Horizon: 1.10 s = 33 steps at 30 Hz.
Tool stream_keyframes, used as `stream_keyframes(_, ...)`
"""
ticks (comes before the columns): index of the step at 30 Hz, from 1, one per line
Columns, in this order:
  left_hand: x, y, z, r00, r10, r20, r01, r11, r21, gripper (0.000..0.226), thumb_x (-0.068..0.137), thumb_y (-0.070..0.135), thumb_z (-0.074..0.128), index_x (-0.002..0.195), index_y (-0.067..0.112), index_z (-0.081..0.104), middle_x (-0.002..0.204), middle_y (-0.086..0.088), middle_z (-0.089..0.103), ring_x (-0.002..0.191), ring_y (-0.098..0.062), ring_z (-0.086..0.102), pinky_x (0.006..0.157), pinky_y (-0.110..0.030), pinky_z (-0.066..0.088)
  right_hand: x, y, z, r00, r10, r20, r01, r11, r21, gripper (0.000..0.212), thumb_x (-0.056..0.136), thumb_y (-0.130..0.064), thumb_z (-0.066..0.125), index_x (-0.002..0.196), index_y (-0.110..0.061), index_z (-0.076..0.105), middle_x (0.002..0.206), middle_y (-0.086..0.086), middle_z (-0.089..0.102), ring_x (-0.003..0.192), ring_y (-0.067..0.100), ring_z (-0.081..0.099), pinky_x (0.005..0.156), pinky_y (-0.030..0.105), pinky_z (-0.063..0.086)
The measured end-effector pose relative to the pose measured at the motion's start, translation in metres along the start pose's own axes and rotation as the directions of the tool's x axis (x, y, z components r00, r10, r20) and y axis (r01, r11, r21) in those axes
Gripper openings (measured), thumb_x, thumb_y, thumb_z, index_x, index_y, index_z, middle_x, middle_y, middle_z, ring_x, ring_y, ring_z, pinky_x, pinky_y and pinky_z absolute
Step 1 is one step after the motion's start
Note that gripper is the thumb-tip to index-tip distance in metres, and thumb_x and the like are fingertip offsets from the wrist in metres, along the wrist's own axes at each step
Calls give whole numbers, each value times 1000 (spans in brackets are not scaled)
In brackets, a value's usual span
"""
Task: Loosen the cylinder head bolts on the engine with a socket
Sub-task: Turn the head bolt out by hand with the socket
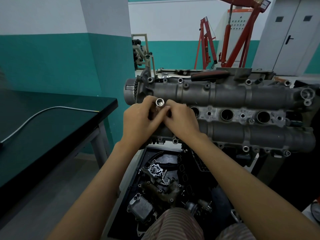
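One socket (159,102), open end up, pinched by fingers of both my left hand (138,119) and right hand (181,121) over the sprocket end of the engine (225,96). One ratchet (194,76) lies along its far edge. Three bores show; my hands hide anything further left. One tabletop (52,129) at left, one parts tray (173,184) below.

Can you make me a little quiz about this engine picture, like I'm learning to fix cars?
1. True or false: the ratchet lies on the engine's far side.
2. What shiny thing do the left hand and right hand hold together?
3. Where are the loose parts? A) black table B) floor tray

Key: 1 true. 2 the socket. 3 B.
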<state>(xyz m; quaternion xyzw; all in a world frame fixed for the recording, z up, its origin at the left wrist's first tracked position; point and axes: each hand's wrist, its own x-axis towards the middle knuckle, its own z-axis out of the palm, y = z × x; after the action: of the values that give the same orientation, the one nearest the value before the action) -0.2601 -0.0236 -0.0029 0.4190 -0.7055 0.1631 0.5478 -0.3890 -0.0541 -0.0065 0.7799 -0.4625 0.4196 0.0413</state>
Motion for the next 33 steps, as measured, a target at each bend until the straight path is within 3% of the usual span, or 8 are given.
stream_keyframes(3,0,-1,-3,1000,21,18,-20,999,-25,31,86,35,51,97,11,66,53,20,34,49,-6,41,50,-24,35,0,0,-1,1000,-2,15,1,999,37,25,86,-35,55,80,-19,37,61,-9,48,53,16,47,50,28,29)
stream_keyframes(9,1,-1,3,999,-31,-40,30,1000,-6,42,84,41,56,71,2,57,51,-6,53,46,-22,50,45,-33,40,1,-1,-1,1000,15,17,-16,1000,3,23,84,-38,55,75,-20,44,56,-8,48,56,21,51,47,27,28)
stream_keyframes(13,0,1,4,998,-36,-44,36,999,-6,39,83,43,59,71,6,55,52,4,47,47,-15,44,46,-30,39,0,0,-1,1000,-4,26,4,1000,1,16,85,-34,55,78,-20,57,66,1,61,68,25,59,54,29,33)
stream_keyframes(17,0,-1,0,1000,10,-10,-11,999,-37,30,85,36,55,96,10,66,59,16,42,50,-5,39,49,-24,38,0,-1,-3,999,-11,32,10,1000,23,20,87,-31,54,81,-18,41,65,-8,49,60,20,53,51,29,31)
stream_keyframes(20,0,-2,0,1000,7,-12,-7,1000,-28,29,86,31,52,91,6,65,55,10,47,48,-11,43,45,-31,42,1,-2,-3,1000,4,22,-5,999,52,24,86,-34,54,83,-19,36,62,-13,42,55,13,46,47,26,30)
stream_keyframes(25,0,-1,3,999,-28,-42,28,1000,-4,38,83,40,57,72,4,53,51,-3,51,45,-20,48,45,-31,40,0,0,-1,1000,12,22,-12,1000,4,24,87,-37,54,71,-21,46,53,-11,41,59,19,51,51,28,28)
stream_keyframes(30,0,-1,1,1000,-20,-9,20,999,-39,32,84,40,56,92,10,63,57,17,42,50,-3,37,49,-24,38,0,1,0,1000,-22,18,22,1000,4,20,87,-30,53,76,-19,41,58,-12,42,58,22,53,50,28,28)
stream_keyframes(33,0,-3,0,1000,6,3,-6,1000,-23,30,86,33,52,95,7,65,55,12,44,48,-11,45,47,-27,40,1,0,-1,1000,-16,-3,16,999,37,23,85,-35,53,80,-21,35,60,-15,39,54,12,43,46,22,27)
